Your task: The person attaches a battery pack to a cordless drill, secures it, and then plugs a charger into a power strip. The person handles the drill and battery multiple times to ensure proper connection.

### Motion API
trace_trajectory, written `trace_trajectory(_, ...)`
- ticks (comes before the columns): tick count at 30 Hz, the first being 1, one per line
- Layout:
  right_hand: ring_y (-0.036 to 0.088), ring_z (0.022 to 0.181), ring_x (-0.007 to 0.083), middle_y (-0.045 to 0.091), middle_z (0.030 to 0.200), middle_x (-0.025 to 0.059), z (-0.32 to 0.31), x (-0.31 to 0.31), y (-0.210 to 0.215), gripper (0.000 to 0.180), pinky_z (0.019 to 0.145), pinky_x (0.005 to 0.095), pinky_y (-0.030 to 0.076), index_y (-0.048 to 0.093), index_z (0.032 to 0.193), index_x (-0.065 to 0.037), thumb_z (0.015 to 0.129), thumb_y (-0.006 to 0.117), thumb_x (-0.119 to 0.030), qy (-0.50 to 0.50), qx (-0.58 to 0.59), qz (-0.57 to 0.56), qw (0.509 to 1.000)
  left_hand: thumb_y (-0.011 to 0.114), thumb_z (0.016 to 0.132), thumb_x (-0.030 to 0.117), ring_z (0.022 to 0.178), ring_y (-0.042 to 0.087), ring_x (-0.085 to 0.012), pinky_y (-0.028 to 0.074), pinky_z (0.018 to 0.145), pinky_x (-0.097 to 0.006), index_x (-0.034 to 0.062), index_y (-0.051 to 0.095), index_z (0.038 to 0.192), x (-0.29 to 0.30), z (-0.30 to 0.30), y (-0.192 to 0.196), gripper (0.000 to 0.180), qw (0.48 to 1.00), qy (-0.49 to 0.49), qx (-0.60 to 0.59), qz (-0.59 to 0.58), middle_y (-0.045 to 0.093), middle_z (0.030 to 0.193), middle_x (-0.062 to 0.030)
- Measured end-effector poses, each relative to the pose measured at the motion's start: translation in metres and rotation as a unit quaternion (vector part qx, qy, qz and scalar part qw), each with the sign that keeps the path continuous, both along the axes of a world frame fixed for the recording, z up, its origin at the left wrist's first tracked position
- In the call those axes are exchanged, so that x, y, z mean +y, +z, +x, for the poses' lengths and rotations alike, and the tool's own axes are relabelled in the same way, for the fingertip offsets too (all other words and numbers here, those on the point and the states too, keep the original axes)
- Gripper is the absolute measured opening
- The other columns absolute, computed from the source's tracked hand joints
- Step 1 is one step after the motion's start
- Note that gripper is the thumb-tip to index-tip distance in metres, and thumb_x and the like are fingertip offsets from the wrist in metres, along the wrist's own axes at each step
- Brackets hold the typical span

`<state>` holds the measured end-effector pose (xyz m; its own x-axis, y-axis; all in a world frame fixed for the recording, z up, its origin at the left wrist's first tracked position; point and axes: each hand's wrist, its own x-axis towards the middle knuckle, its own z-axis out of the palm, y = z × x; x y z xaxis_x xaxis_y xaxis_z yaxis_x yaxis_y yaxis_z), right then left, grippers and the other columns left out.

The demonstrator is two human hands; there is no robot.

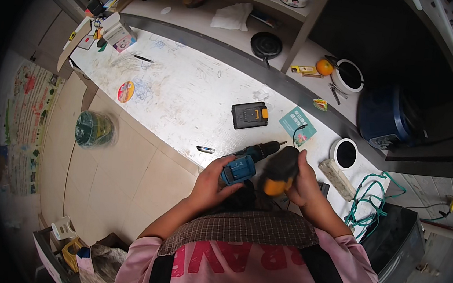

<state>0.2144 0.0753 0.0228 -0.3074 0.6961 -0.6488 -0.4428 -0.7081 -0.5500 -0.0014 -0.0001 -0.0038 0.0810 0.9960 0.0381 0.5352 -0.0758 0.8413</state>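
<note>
My left hand (208, 185) is wrapped round a blue cordless drill (241, 169), its bare battery foot turned up toward me. The drill's chuck and bit point to the far right, over the table edge. In my right hand (306, 187) is a black and yellow battery pack (282, 167), somewhat blurred, held just right of the drill and apart from its foot. Another black battery pack (249, 116) with a yellow latch lies on the white table beyond both hands.
A small silver and blue object (205, 149) lies near the table's front edge. Right of my hands are a green card (297, 125), a white ring-shaped object (343, 153), a stone block (337, 179) and a tangled green cable (370, 200). A green bin (94, 130) stands on the floor.
</note>
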Motion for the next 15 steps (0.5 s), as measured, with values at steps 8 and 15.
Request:
trace_trajectory(8, 0.059, 0.078, 0.0145, 0.059, 0.106, 0.006, 0.01, 0.002, -0.004, 0.045, 0.05, 0.0248, 0.044, 0.036, 0.13, -0.008, 0.09, 0.055, -0.016, 0.151, 0.006, 0.131, 0.98, 0.076, 0.071, 0.02, 0.106, 0.055, -0.036, 0.046, 0.088, -0.039, -0.0003, 0.042, 0.124, -0.002, -0.001, -0.002, 0.066, 1.0, 0.006, -0.001, -0.019, 0.054, 0.114, -0.0206)
trace_trajectory(15, 0.054, 0.096, 0.0124, 0.052, 0.115, 0.0091, 0.004, 0.014, 0.004, 0.064, 0.08, 0.0246, 0.044, 0.027, 0.139, -0.008, 0.082, 0.054, 0.005, 0.217, -0.067, 0.329, 0.917, 0.075, 0.069, 0.017, 0.107, 0.053, -0.0374, 0.044, 0.089, -0.04, -0.0008, 0.041, 0.124, -0.004, -0.005, -0.005, 0.067, 0.999, 0.0, 0.0, -0.049, 0.051, 0.117, -0.0215)
